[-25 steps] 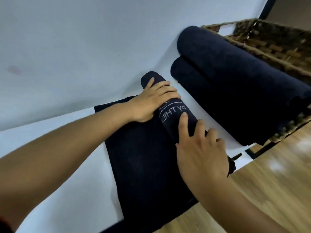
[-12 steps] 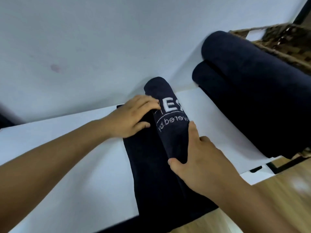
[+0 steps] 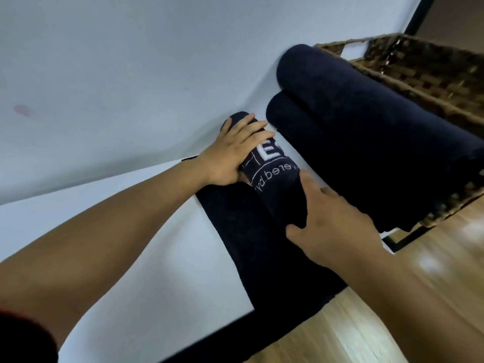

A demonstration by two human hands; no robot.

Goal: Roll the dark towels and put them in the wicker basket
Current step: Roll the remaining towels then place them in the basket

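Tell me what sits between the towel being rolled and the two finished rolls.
Between the towel and the finished rolls the head view shows only a narrow strip of bare white table; the right hand covers its near end.

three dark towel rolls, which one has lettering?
The half-rolled towel under the left hand and right hand; the two finished rolls by the wicker basket are plain.
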